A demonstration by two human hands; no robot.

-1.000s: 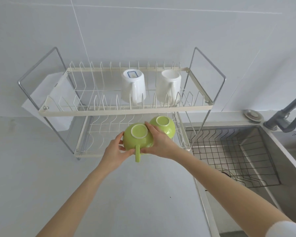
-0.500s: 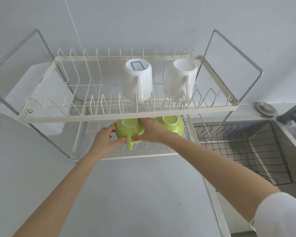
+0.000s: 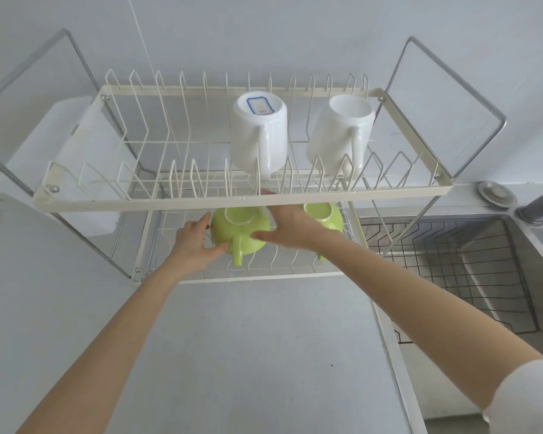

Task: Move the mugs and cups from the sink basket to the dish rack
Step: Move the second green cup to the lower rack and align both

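A green cup [image 3: 239, 234] lies upside down on the lower tier of the two-tier dish rack [image 3: 242, 198], handle pointing toward me. My left hand [image 3: 195, 242] touches its left side and my right hand [image 3: 290, 228] rests on its right side, fingers spread around it. A second green cup [image 3: 325, 216] sits upside down just to the right, partly hidden by my right hand. Two white mugs [image 3: 259, 136] [image 3: 339, 136] stand inverted on the upper tier. The wire sink basket [image 3: 445, 264] at the right holds nothing I can see.
A grey counter [image 3: 232, 355] spreads below the rack. A faucet [image 3: 539, 205] and a round sink stopper [image 3: 496, 194] sit at the far right. A white sheet [image 3: 60, 158] hangs behind the rack's left end. The wall is close behind.
Both hands carried the green cup forward under the upper tier and down onto the lower tier beside the other green cup. My view moved closer to the rack.
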